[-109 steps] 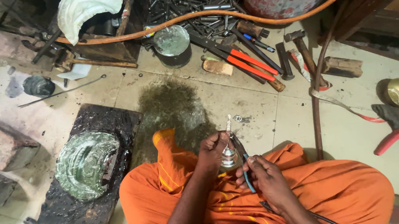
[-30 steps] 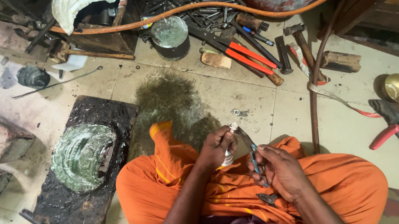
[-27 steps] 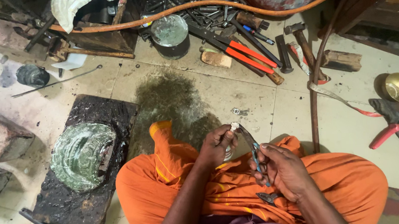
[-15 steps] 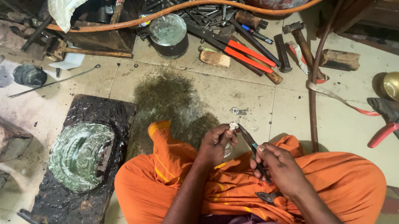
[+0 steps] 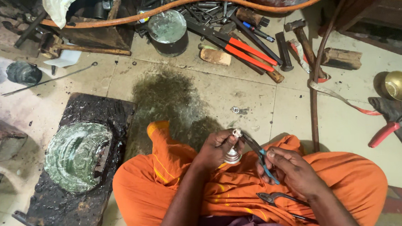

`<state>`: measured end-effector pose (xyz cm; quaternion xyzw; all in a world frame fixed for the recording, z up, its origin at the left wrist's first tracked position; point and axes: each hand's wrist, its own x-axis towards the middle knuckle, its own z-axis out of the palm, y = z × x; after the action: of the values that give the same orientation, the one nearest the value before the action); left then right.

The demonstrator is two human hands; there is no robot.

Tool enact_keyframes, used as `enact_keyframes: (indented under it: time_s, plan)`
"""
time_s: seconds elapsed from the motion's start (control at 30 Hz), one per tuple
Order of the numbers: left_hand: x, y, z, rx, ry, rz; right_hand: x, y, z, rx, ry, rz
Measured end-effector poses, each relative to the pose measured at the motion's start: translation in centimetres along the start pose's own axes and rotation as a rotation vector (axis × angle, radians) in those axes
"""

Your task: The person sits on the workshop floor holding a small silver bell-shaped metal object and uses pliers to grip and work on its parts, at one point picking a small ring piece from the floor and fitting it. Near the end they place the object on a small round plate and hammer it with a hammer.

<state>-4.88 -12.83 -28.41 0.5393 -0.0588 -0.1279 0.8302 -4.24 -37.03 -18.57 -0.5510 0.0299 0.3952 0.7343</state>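
**Small silver piece held in lap, pliers on its top ring**

Left hand (image 5: 215, 149) is closed around a small silver bell-shaped piece (image 5: 233, 155), held just above the orange cloth (image 5: 243, 189) over the lap. Right hand (image 5: 290, 168) grips blue-handled pliers (image 5: 258, 152); the tips meet the little ring at the top of the piece. Judging by that, the ring is being fitted or closed — not finished, since the pliers are on it. A second pair of pliers (image 5: 273, 198) lies loose on the cloth beside the right wrist.

On the tiled floor (image 5: 256, 100), just ahead of the hands, a spare small ring (image 5: 235, 110) lies on its own.

Surroundings — a floor workshop, stained and cluttered. Dark block (image 5: 81, 162) with an embossed metal plate (image 5: 75, 151) set in it to the left. Far edge: orange hose (image 5: 180, 2), red-handled cutters (image 5: 241, 47), hammers (image 5: 298, 32), a metal can (image 5: 168, 29). Right side: brass bowl (image 5: 399, 85) and red-handled pliers (image 5: 400, 131).
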Motion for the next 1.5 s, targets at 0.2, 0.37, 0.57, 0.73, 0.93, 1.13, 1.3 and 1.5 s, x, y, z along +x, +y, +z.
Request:
enact_keyframes:
  time_s: [0.2,0.37,0.57,0.73,0.93,1.13,1.3,1.5]
  plan:
    - [-0.5,2.1,1.3,0.07,-0.059,-0.085,-0.3,-1.3,-0.4,-0.459,0.136,-0.172]
    - [-0.1,2.2,1.0,0.049,0.052,0.006,1.1,-3.2,-0.2,-0.367,0.229,-0.009]
    - [1.3,0.8,0.2,-0.076,0.432,0.147,9.8,-5.9,-1.2,-0.32,0.433,0.309]
    - [1.7,0.9,-0.7,-0.295,0.555,0.227,12.5,-5.8,-2.0,-0.455,0.42,0.274]
    - [1.8,1.1,-0.7,-0.302,0.62,0.082,12.0,-4.9,-3.2,-1.285,0.432,0.305]
    - [1.5,1.6,-0.4,-0.28,0.622,0.05,10.6,-4.9,-1.6,-1.593,0.502,0.204]
    - [1.5,1.3,0.0,-0.161,0.586,0.121,9.4,-3.0,1.5,-1.081,0.197,-0.238]
    - [1.1,2.2,0.6,-0.308,0.52,0.167,9.5,0.5,2.7,-1.177,0.128,-0.17]
